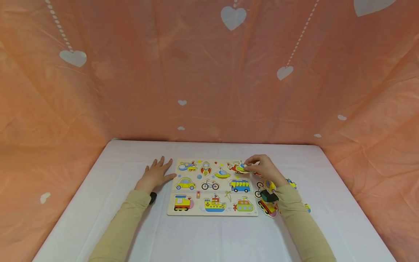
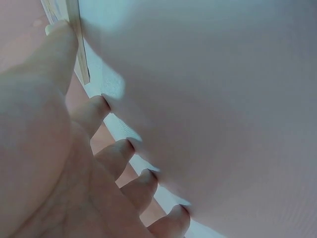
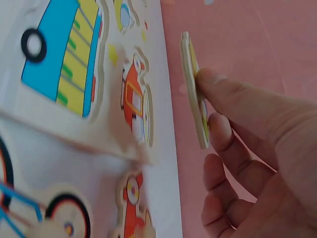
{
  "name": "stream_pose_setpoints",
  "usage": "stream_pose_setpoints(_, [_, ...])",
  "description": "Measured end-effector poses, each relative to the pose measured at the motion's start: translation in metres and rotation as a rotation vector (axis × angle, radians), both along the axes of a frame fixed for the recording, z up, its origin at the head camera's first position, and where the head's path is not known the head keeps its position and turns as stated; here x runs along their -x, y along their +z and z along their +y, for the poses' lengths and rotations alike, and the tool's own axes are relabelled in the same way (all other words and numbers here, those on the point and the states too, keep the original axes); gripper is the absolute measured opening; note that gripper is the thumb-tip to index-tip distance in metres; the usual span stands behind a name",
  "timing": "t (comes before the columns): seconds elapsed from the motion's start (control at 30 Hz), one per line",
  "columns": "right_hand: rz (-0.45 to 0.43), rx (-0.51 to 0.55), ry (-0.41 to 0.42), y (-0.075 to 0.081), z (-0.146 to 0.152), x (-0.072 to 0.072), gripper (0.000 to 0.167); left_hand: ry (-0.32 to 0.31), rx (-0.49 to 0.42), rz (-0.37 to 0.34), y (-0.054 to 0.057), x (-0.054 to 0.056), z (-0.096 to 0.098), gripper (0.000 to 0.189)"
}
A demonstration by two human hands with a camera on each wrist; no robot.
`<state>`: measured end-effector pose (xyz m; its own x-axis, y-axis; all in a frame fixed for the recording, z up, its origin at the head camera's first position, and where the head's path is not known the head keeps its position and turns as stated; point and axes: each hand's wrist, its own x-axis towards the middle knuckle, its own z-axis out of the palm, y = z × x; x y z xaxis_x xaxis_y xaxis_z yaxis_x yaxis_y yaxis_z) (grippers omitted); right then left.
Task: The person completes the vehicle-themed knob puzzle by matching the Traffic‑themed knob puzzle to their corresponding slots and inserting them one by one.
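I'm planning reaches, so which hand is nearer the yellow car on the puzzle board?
Left. The left hand is at the left edge of the puzzle board, left of the yellow car; the right hand is over its upper right corner, pinching a flying-saucer piece.

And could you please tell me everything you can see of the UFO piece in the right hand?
The UFO piece is thin and flat, with a blue dome, a yellow-green body and a pale, wood-like edge. The right hand pinches it, clear of the board, near its far right corner. The right wrist view shows it nearly edge-on; the grip hides some.
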<state>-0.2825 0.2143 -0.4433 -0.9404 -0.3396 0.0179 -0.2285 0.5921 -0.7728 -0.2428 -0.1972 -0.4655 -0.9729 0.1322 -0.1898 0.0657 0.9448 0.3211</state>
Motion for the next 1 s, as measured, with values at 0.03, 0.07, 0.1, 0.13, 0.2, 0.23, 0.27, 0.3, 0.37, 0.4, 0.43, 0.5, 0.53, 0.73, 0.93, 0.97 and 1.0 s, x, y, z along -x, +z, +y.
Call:
stream_pose_setpoints(0.03, [0.002, 0.004, 0.005, 0.000, -0.002, 0.000, 0.016, 0.001, 0.000, -0.001, 0.000, 0.000, 0.000, 0.076])
stream_pose_setpoints(0.07, [0.004, 0.006, 0.014, 0.000, -0.004, 0.000, 0.015, 0.002, -0.001, -0.003, 0.001, 0.000, 0.000, 0.075])
stream_pose_setpoints(0.1, [0.006, 0.006, 0.020, 0.000, -0.006, 0.001, 0.015, 0.003, -0.002, -0.004, 0.001, 0.000, 0.001, 0.075])
stream_pose_setpoints(0.13, [0.010, 0.008, 0.026, 0.000, -0.009, 0.001, 0.014, 0.003, -0.003, -0.006, 0.002, 0.000, 0.001, 0.075])
stream_pose_setpoints(0.2, [0.021, 0.010, 0.034, 0.001, -0.014, 0.001, 0.013, 0.003, -0.005, -0.009, 0.003, 0.000, 0.001, 0.075])
stream_pose_setpoints(0.23, [0.025, 0.010, 0.036, 0.000, -0.016, 0.002, 0.012, 0.003, -0.004, -0.010, 0.003, 0.000, 0.001, 0.075])
stream_pose_setpoints(0.27, [0.026, 0.007, 0.036, 0.001, -0.018, 0.002, 0.012, 0.002, -0.003, -0.011, 0.003, 0.000, 0.001, 0.075])
stream_pose_setpoints(0.3, [0.025, 0.007, 0.034, 0.001, -0.020, 0.002, 0.011, 0.001, -0.001, -0.013, 0.003, 0.000, 0.000, 0.075])
stream_pose_setpoints(0.37, [0.018, 0.006, 0.032, 0.001, -0.024, 0.001, 0.012, -0.003, 0.000, -0.017, 0.003, 0.000, 0.000, 0.075])
stream_pose_setpoints(0.4, [0.011, 0.004, 0.028, 0.001, -0.026, 0.001, 0.012, -0.005, 0.001, -0.018, 0.002, 0.001, 0.000, 0.076])
stream_pose_setpoints(0.43, [0.006, 0.002, 0.025, 0.001, -0.027, 0.001, 0.012, -0.007, -0.003, -0.021, 0.002, 0.001, 0.000, 0.076])
stream_pose_setpoints(0.5, [-0.003, -0.003, 0.025, 0.001, -0.029, -0.001, 0.012, -0.013, -0.009, -0.026, 0.002, 0.002, 0.000, 0.076])
stream_pose_setpoints(0.53, [-0.002, -0.006, 0.026, 0.000, -0.030, 0.000, 0.012, -0.017, -0.013, -0.027, 0.002, 0.002, 0.000, 0.076])
stream_pose_setpoints(0.73, [0.005, -0.005, 0.032, -0.002, -0.034, -0.001, 0.010, -0.030, -0.045, -0.041, 0.004, 0.002, 0.002, 0.077])
stream_pose_setpoints(0.93, [0.015, 0.016, 0.052, -0.003, -0.038, 0.000, 0.009, -0.037, -0.058, -0.032, 0.004, 0.001, 0.005, 0.080])
stream_pose_setpoints(0.97, [0.014, 0.019, 0.057, -0.003, -0.039, 0.000, 0.009, -0.038, -0.056, -0.029, 0.003, 0.001, 0.005, 0.081])
stream_pose_setpoints(1.0, [0.013, 0.020, 0.061, -0.003, -0.040, 0.000, 0.009, -0.041, -0.056, -0.024, 0.003, 0.001, 0.006, 0.081])
